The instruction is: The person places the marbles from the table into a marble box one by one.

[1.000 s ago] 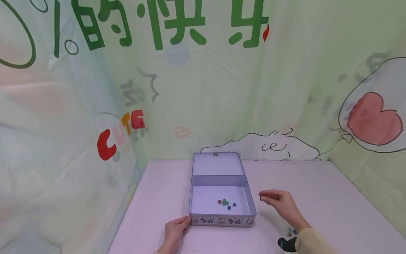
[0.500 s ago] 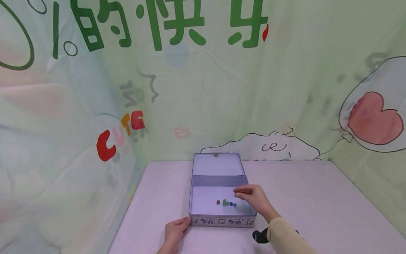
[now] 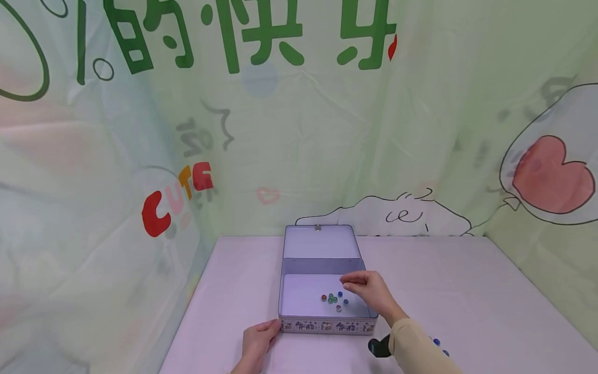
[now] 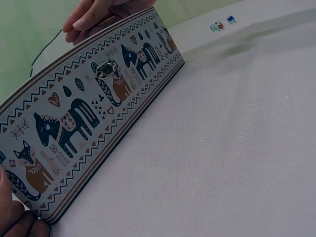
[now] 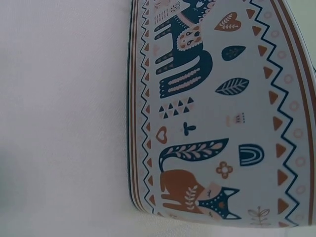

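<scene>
A metal tin box [image 3: 327,325] with animal prints stands on the table, its lid [image 3: 322,241] tilted back. Inside lie several glass marbles [image 3: 333,298]: one red-brown, a green cluster, blue ones and a pale one near the front. My left hand [image 3: 258,340] grips the box's front left corner; curled fingers [image 4: 22,224] show there in the left wrist view. Over the right part of the box hovers my right hand [image 3: 371,292], thumb and index fingertips slightly apart, with no marble visible between them. In the right wrist view only the patterned front wall [image 5: 212,113] shows, without the hand.
Loose blue marbles [image 3: 436,342] lie on the table, partly behind the right sleeve [image 3: 420,348]. A dark rounded piece [image 3: 379,347] sits at the right wrist. Printed cloth [image 3: 327,145] hangs behind the table [image 3: 243,275] and along both sides.
My right hand has moved left from beside the box to above it and released a marble. A pale marble now lies inside; a blue one has rolled. The left hand stays put.
</scene>
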`<state>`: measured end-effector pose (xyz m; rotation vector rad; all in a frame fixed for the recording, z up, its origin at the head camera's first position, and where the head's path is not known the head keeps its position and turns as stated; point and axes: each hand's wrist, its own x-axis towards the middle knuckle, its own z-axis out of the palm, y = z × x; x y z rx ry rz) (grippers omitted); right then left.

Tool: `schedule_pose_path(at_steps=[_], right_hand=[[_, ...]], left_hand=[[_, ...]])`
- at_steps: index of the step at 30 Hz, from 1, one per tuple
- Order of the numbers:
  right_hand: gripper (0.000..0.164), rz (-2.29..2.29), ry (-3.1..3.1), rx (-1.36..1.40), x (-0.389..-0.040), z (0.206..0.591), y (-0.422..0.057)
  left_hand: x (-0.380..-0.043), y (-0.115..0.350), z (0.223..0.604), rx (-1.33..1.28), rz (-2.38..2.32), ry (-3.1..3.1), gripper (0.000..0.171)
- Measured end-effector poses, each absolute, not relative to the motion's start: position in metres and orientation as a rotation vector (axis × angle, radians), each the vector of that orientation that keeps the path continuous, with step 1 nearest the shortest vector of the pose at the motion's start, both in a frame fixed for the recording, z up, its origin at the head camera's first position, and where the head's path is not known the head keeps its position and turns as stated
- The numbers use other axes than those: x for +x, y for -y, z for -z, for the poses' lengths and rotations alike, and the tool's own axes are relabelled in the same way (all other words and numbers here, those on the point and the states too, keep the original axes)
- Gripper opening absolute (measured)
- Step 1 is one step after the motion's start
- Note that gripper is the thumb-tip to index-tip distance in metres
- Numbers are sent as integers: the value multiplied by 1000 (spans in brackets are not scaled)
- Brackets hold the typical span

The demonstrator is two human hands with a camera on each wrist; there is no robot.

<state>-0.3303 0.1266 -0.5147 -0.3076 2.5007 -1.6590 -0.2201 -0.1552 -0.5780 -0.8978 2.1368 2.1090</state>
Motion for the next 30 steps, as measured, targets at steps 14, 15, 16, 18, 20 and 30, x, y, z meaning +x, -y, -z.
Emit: schedule_pose_path(at_steps=[14,15,16,18,20,30], right_hand=[[20,1654,-2521,-282,-324,504,-131],[20,1645,-2530,-286,-324,503,-133],[20,1642,-2537,-274,-323,502,-134],[21,1637,-2552,-262,-323,501,-139],[21,1641,-2559,-252,-323,500,-146],[28,1580,-2657,-205,-319,504,-207]], left_hand=[[-220,155,579,-886,-2126,-2141,28],[-220,155,579,-886,-2127,-2141,28],[-220,156,579,-884,-2130,-2142,29],[-219,155,579,-885,-2132,-2143,29],[-219,155,578,-893,-2127,-2146,28],[-219,154,577,-894,-2087,-2175,29]])
